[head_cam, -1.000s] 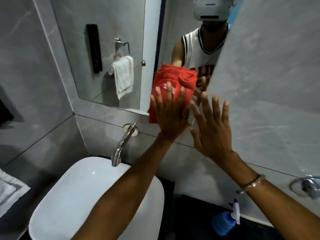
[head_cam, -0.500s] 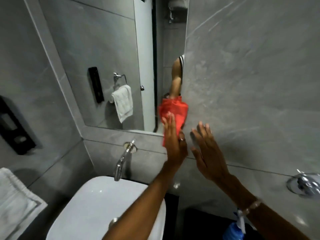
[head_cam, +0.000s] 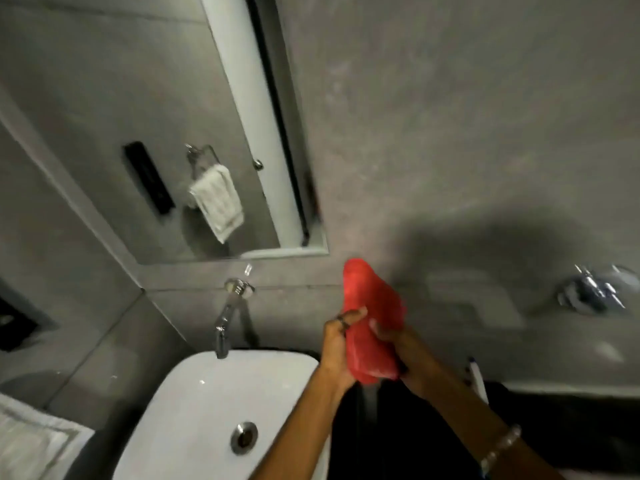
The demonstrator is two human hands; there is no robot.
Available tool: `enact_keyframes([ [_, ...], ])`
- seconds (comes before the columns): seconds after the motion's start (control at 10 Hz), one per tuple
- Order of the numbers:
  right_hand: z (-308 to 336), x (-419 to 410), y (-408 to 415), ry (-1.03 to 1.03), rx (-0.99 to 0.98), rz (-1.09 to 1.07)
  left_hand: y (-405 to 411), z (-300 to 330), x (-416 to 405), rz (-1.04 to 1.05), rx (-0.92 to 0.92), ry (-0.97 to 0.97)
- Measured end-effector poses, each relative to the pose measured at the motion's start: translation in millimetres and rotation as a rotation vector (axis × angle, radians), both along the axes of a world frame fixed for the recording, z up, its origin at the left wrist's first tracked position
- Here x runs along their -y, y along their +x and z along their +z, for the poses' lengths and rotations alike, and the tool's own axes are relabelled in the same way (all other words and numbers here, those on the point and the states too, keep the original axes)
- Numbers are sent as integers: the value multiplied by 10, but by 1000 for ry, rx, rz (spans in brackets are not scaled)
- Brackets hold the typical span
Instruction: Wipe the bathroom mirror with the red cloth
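The red cloth [head_cam: 372,327] is bunched up and held between both hands, below and right of the mirror's lower right corner. My left hand [head_cam: 336,344] grips its left side, thumb and fingers curled around it. My right hand [head_cam: 405,348] clasps its right side. The cloth is away from the glass, in front of the grey tiled wall. The mirror [head_cam: 145,109] fills the upper left and reflects a white towel on a ring and a black wall fixture.
A chrome tap [head_cam: 227,317] juts from the wall over the white basin [head_cam: 194,403], whose drain is visible. A chrome wall fitting [head_cam: 588,289] sits at the right. A folded white towel [head_cam: 31,441] lies at the lower left. A dark counter runs under my arms.
Both hands have dropped from the mirror's right edge to below it. The cloth, earlier pressed flat on the glass by my left hand, is now bunched between both hands.
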State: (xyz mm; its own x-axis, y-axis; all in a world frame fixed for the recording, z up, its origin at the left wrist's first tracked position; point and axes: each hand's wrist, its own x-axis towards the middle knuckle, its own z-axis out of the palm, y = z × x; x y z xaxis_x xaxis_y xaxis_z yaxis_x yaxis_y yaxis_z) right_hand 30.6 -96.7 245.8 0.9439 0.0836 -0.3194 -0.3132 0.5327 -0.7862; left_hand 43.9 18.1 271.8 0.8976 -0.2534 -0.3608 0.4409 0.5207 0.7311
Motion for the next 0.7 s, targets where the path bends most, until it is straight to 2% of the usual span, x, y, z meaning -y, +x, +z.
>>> enact_keyframes([
  [0.1,-520,226,-121,-231,-56,-71,-43,-471,99,-69,0,295],
  [0.2,-1012,488,-243,-431,-111,-63,-107,-1077,208,-138,-84,399],
  [0.4,-1807,862,-378,-585,-279,-5,-125,-2086,499,-250,-165,461],
  [0.5,-2013,953,-409,-661,-370,134,-149,-2325,579,-326,-261,715],
  [0.6,-2212,1018,-509,-796,-455,284,-368,-2390,507,-438,-156,933],
  [0.7,-2099,957,-509,-907,-382,365,-495,-2246,447,-443,30,1091],
])
